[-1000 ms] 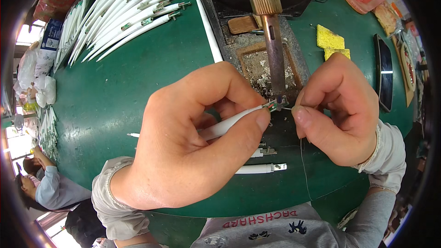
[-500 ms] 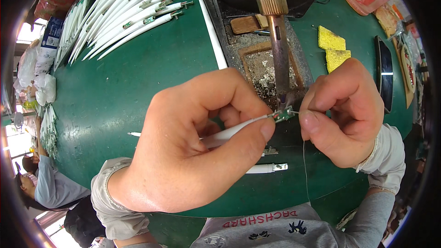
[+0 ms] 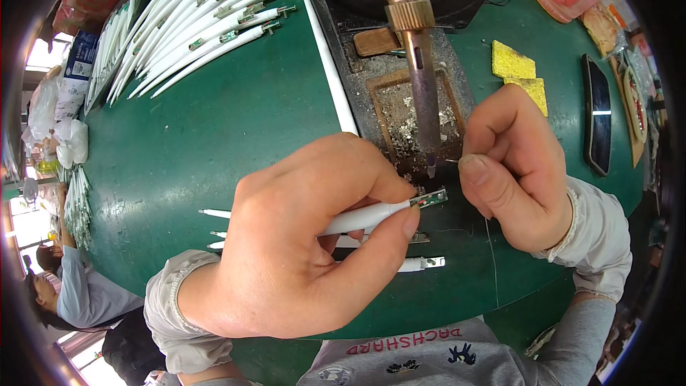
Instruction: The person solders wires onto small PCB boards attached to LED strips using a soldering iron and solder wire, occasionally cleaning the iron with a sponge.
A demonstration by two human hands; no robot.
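Observation:
My left hand pinches a white pen-shaped stylus between thumb and fingers. A small green circuit board sticks out of its right end, a little below the tip of a soldering iron and apart from it. The iron points downward in front of me. To the right, my right hand has thumb and forefinger closed on thin solder wire. A short end pokes out toward the iron's tip, and the rest hangs below the hand. More white styluses lie under my left hand, partly hidden.
Behind the iron's tip is a grimy tray with solder scraps. Yellow sponges and a dark phone lie to the right. Many white styluses with boards are fanned out at far left. Another person sits at the left edge.
My left hand has lowered the stylus, taking its board down from the iron's tip. The wire end in my right hand has come off the board and sits higher, beside the tip.

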